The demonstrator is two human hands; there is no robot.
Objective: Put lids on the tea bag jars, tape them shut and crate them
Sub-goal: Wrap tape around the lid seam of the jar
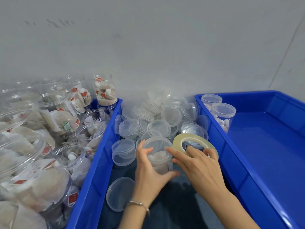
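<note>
**Taping the lidded jar: keep it steady, seal the seam**

Jar [158,154] sits centre frame, upright, lid on, tea bags visible inside. It is in the gap between the two blue crates, over a dark surface; can't tell whether it rests there or is carried.

Left hand [148,169] wraps the jar from 9 o'clock, fingers curled round the wall, thumb low at the front. Right hand [198,164] is at 3 o'clock of the jar: fingers hooked through the core of the tape roll [195,143], index finger extended onto the jar wall just under the lid. Looks like the tape end is being pressed on; the strip itself is too clear to make out.

Judgement on doing it well:
- Hold with the left, low on the body, so the lid seam stays free.
- Lay tape half on lid, half on wall; rotate the jar, not the roll.
- Keep tension, otherwise clear tape wrinkles and lifts.

Around: loose lids [158,116] piled at 12 o'clock, open filled jars [49,129] in the left crate [99,162] at 9, right crate [264,146] at 3 holding two finished jars [221,113] in its far corner.
</note>
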